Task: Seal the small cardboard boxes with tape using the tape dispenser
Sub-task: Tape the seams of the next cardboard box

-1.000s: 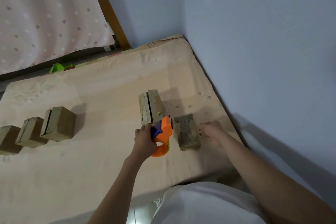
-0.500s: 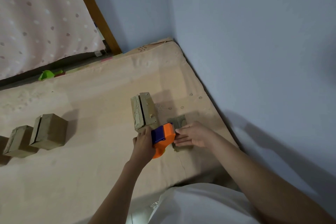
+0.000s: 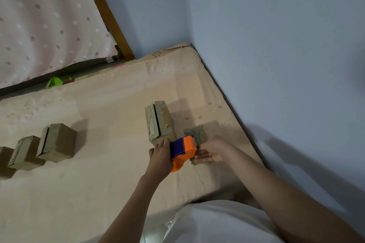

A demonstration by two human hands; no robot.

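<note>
An orange and blue tape dispenser (image 3: 183, 151) is gripped by my left hand (image 3: 161, 154) near the mattress's front right. Its head sits against a small flat cardboard box (image 3: 195, 134), which my right hand (image 3: 214, 151) steadies with straight fingers laid on its near part. Just left and behind stands a taller cardboard box (image 3: 159, 121) with rough tape along its top seam. Three more small boxes stand in a row at the left: one (image 3: 58, 143), a second (image 3: 24, 153) and a third (image 3: 4, 154) cut by the frame edge.
Everything lies on a beige mattress (image 3: 98, 163) pushed into the corner of blue walls (image 3: 276, 65). A dotted pink curtain (image 3: 39, 25) and a wooden post (image 3: 106, 14) rise behind. A green scrap (image 3: 55, 83) lies past the far edge.
My right hand slid left from beside the flat box onto it, next to the dispenser. The dispenser shifted slightly toward that box. The camera view swung a little.
</note>
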